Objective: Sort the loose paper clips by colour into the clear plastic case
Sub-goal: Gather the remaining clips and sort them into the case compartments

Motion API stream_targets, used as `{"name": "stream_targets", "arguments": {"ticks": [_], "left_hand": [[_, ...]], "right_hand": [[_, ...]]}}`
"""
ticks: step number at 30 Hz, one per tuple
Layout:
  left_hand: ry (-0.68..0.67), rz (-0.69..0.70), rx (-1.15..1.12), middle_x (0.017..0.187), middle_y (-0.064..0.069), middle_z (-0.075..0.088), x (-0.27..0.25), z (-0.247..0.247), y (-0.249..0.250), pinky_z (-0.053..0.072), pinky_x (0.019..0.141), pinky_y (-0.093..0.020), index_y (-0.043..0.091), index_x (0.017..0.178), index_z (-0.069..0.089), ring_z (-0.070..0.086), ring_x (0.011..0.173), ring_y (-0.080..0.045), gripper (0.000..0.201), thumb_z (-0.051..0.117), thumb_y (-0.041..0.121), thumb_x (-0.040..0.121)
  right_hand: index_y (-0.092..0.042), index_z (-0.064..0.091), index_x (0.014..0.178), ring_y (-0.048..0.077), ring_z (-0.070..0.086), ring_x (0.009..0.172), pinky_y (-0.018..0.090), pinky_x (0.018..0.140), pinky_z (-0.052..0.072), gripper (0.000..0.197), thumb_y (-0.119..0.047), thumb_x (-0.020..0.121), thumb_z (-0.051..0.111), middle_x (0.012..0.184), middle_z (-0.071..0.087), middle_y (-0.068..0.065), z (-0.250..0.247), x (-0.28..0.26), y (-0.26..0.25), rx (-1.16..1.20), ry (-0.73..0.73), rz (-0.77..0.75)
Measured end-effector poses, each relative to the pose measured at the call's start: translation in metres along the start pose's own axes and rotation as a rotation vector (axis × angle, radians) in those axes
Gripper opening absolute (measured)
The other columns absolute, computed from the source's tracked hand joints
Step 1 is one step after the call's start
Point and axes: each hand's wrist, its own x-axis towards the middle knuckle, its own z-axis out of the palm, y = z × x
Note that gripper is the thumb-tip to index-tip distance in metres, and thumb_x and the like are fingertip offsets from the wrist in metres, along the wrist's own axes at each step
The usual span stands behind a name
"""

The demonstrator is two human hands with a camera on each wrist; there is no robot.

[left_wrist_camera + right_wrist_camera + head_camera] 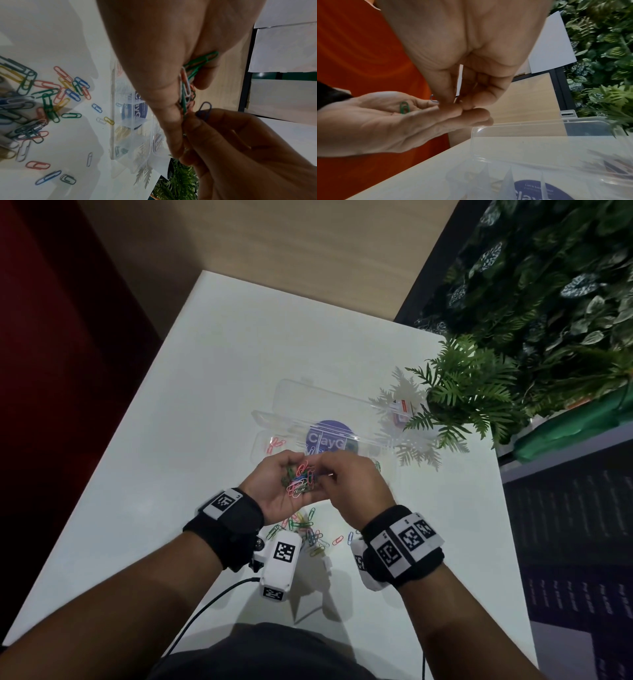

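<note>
My left hand point(277, 474) is cupped palm up just in front of the case and holds a bunch of mixed paper clips point(301, 479), red, green, white and blue. My right hand point(329, 474) meets it from the right, and its thumb and fingers pinch a blue paper clip point(205, 109) at the edge of the bunch. The clear plastic case point(342, 402) lies open behind the hands; its left compartment holds red clips point(275, 444), and others hold yellow clips point(121, 132) and green clips point(120, 150). Loose clips point(308, 532) of several colours lie on the white table below my wrists.
A potted fern point(469, 392) stands at the table's right edge beside the case, with a leafy wall behind it. The white table point(205, 405) ends at the left and far edges. A black cable point(205, 607) runs from my left wrist camera.
</note>
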Motion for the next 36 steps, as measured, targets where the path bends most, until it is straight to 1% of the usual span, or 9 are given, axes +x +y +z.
{"name": "stream_targets", "arguments": {"ticks": [3,8,14,17,21,24,29,33,36], "left_hand": [[0.037,-0.004,0.024,0.077,-0.019,0.07,0.0,-0.004,0.0,0.06,0.067,-0.039,-0.004,0.074,0.073,0.07,0.07,-0.028,0.057,0.027,0.019,0.098],[0.103,-0.013,-0.01,0.073,-0.016,0.067,0.0,-0.015,-0.005,0.058,0.064,-0.037,-0.004,0.072,0.069,0.066,0.064,-0.025,0.044,0.037,0.018,0.091],[0.073,-0.031,-0.007,0.085,-0.021,0.068,-0.001,-0.019,-0.003,0.056,0.083,-0.043,-0.006,0.084,0.071,0.067,0.077,-0.028,0.04,0.041,0.019,0.085],[0.071,-0.049,-0.027,0.101,-0.027,0.064,0.002,-0.019,0.0,0.052,0.091,-0.048,-0.009,0.098,0.069,0.065,0.091,-0.036,0.041,0.042,0.018,0.082],[0.039,-0.067,-0.012,0.106,-0.026,0.067,0.004,-0.013,0.004,0.052,0.088,-0.046,-0.008,0.103,0.069,0.068,0.094,-0.04,0.045,0.041,0.019,0.081],[0.033,-0.072,-0.028,0.12,-0.028,0.061,0.005,-0.014,0.007,0.052,0.089,-0.046,-0.009,0.115,0.063,0.064,0.102,-0.043,0.048,0.042,0.018,0.081],[0.058,-0.051,-0.069,0.122,-0.03,0.06,0.005,-0.018,0.012,0.052,0.089,-0.048,-0.01,0.107,0.067,0.064,0.103,-0.045,0.044,0.046,0.016,0.079],[0.086,-0.035,-0.086,0.122,-0.029,0.06,0.004,-0.026,0.017,0.052,0.088,-0.048,-0.009,0.106,0.068,0.064,0.104,-0.044,0.043,0.045,0.017,0.08],[0.1,-0.021,-0.128,0.121,-0.03,0.06,0.004,-0.032,0.02,0.052,0.088,-0.05,-0.01,0.104,0.068,0.064,0.103,-0.045,0.043,0.044,0.017,0.082]], "right_hand": [[-0.015,0.067,0.097,0.019,0.058,0.085,0.035,0.074,0.049,0.024,-0.004,0.082,0.052,0.094,0.067,0.003,0.005,-0.001,-0.003,-0.012,-0.004,-0.012],[-0.012,0.061,0.083,0.023,0.058,0.079,0.038,0.072,0.05,0.01,-0.005,0.079,0.055,0.084,0.066,0.006,0.015,0.003,-0.003,0.031,-0.042,0.028],[-0.012,0.056,0.079,0.023,0.061,0.075,0.037,0.068,0.052,0.011,-0.001,0.081,0.056,0.081,0.067,0.007,0.011,0.006,0.0,0.121,-0.081,0.046],[-0.006,0.055,0.078,0.014,0.063,0.071,0.023,0.063,0.052,0.009,0.002,0.082,0.057,0.082,0.069,-0.001,0.004,0.009,0.006,0.238,-0.062,0.084],[-0.016,0.058,0.073,0.011,0.056,0.063,0.023,0.061,0.045,0.015,-0.006,0.081,0.066,0.068,0.062,-0.004,-0.006,0.015,0.019,0.326,0.007,0.154],[-0.015,0.058,0.073,0.011,0.051,0.06,0.025,0.061,0.042,0.015,-0.006,0.081,0.068,0.065,0.058,-0.004,-0.01,0.018,0.027,0.461,0.019,0.194],[-0.011,0.06,0.078,0.011,0.049,0.055,0.025,0.056,0.042,0.011,-0.004,0.084,0.064,0.063,0.056,-0.003,-0.01,0.027,0.035,0.576,0.042,0.267],[-0.009,0.062,0.08,0.015,0.049,0.055,0.03,0.058,0.044,0.006,-0.006,0.084,0.065,0.065,0.057,0.001,-0.006,0.05,0.051,0.536,0.12,0.359],[-0.017,0.06,0.07,0.02,0.054,0.061,0.038,0.068,0.051,0.014,-0.012,0.082,0.066,0.066,0.06,0.002,0.006,0.072,0.066,0.397,0.15,0.439]]}}
